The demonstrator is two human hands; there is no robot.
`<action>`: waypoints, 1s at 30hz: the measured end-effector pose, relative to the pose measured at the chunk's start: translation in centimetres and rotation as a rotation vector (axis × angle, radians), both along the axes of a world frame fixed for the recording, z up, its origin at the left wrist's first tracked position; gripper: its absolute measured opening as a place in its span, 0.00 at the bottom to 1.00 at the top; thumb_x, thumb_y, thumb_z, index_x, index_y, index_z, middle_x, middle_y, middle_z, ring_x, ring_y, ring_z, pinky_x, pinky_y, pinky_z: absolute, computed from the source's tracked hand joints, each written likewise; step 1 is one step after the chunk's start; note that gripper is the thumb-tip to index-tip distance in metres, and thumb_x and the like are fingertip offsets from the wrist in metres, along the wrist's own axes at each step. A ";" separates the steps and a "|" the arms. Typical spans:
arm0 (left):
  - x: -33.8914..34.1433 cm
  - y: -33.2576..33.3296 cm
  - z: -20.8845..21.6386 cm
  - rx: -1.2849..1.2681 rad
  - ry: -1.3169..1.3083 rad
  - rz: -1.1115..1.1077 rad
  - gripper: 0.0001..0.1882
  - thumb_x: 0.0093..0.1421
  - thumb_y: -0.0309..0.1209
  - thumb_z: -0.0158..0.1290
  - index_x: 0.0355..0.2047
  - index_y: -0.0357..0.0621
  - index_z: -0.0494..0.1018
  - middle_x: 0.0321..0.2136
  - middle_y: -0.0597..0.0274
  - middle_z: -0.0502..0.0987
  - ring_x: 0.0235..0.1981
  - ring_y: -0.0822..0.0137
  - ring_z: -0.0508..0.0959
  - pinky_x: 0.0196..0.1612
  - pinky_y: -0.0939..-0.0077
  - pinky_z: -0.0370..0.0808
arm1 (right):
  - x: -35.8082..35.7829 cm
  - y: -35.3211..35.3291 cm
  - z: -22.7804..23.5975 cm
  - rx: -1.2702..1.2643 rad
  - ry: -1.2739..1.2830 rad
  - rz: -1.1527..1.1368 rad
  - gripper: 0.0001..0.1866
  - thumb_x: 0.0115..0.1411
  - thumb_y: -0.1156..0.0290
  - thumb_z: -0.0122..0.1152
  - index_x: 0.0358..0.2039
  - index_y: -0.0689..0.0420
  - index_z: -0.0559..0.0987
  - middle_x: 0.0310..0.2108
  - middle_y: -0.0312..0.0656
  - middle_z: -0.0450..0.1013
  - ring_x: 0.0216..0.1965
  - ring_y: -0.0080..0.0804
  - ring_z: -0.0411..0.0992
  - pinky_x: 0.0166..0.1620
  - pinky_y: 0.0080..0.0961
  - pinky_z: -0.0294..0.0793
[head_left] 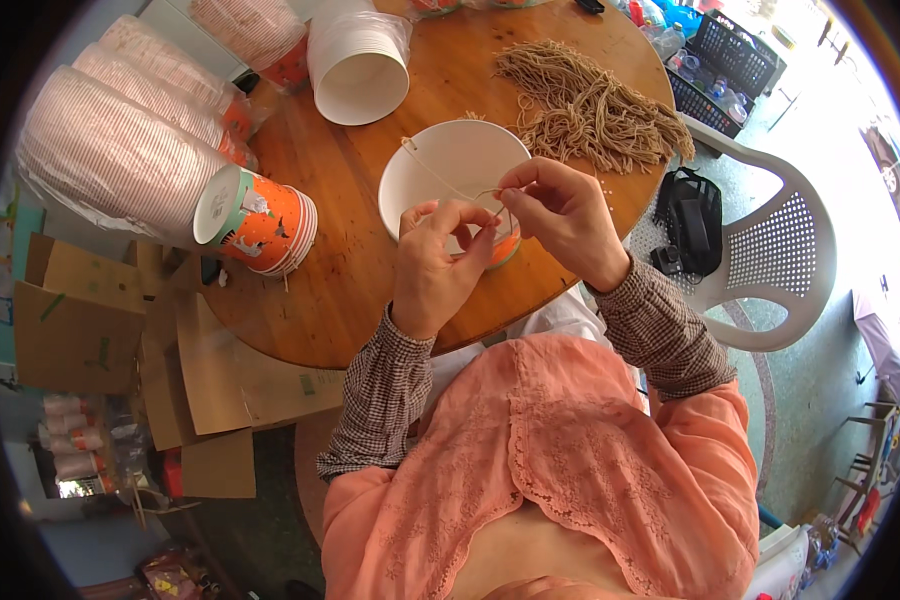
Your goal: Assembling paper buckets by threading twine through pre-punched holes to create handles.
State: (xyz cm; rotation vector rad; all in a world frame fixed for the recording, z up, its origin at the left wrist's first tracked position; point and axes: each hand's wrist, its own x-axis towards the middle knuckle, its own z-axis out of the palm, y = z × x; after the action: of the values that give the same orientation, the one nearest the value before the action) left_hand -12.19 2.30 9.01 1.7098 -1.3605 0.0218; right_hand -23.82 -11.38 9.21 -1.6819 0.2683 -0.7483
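While both hands pinched the thin string (440, 178) over the white paper bucket (450, 160) near the counter's (350, 290) near edge, left hand (435, 265) and right hand (560, 210) fingers clenched it; keeping it taut seemed wise.

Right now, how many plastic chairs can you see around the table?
1: a white plastic chair stands at the right side of the round wooden table, with a black bag on its seat. Others may be hidden outside the view.
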 end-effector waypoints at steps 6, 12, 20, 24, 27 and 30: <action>0.6 0.2 0.6 0.044 0.115 -0.059 0.05 0.55 0.29 0.59 0.31 0.44 0.75 0.24 0.69 0.78 0.22 0.74 0.75 0.53 0.70 0.62 | 0.1 -0.4 1.4 0.190 0.053 0.196 0.06 0.58 0.75 0.61 0.34 0.64 0.77 0.25 0.30 0.72 0.25 0.13 0.69 0.27 0.13 0.69; 0.5 0.0 0.6 0.121 0.087 -0.044 0.06 0.57 0.32 0.57 0.33 0.45 0.77 0.21 0.69 0.78 0.23 0.74 0.75 0.55 0.66 0.60 | 0.1 -0.7 0.6 0.027 0.008 0.131 0.05 0.57 0.74 0.62 0.32 0.63 0.77 0.24 0.32 0.73 0.25 0.14 0.69 0.28 0.16 0.70; -0.1 -0.5 0.7 0.150 0.089 -0.098 0.06 0.58 0.33 0.56 0.35 0.48 0.79 0.22 0.70 0.79 0.22 0.75 0.75 0.56 0.64 0.58 | -0.6 0.2 2.0 -0.508 -0.007 -0.024 0.07 0.54 0.75 0.62 0.33 0.61 0.77 0.24 0.44 0.75 0.25 0.32 0.75 0.30 0.23 0.74; -0.2 -0.5 0.9 0.154 0.083 -0.100 0.06 0.58 0.32 0.56 0.34 0.48 0.79 0.24 0.71 0.79 0.22 0.75 0.75 0.57 0.63 0.58 | -0.6 -0.5 1.2 -0.275 0.017 0.002 0.08 0.54 0.75 0.63 0.35 0.61 0.77 0.24 0.42 0.75 0.24 0.27 0.75 0.30 0.22 0.74; 0.0 -0.4 0.7 0.171 0.047 -0.104 0.06 0.58 0.33 0.57 0.33 0.47 0.79 0.25 0.71 0.79 0.22 0.74 0.75 0.57 0.62 0.58 | -0.8 -1.0 1.1 -0.060 0.033 0.049 0.09 0.54 0.75 0.64 0.37 0.61 0.76 0.23 0.39 0.75 0.24 0.21 0.74 0.30 0.20 0.74; 0.0 -0.2 1.0 0.209 0.025 -0.115 0.06 0.58 0.34 0.57 0.32 0.47 0.78 0.26 0.72 0.79 0.22 0.74 0.74 0.58 0.62 0.58 | -1.0 -1.1 1.4 0.023 0.042 0.045 0.10 0.55 0.76 0.65 0.37 0.62 0.76 0.25 0.35 0.75 0.26 0.17 0.73 0.31 0.17 0.74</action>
State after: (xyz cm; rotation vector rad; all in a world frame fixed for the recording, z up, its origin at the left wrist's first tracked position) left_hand -12.22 2.13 10.04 1.7932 -1.4829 -0.2134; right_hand -24.85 -12.51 10.59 -1.6783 0.2671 -0.6746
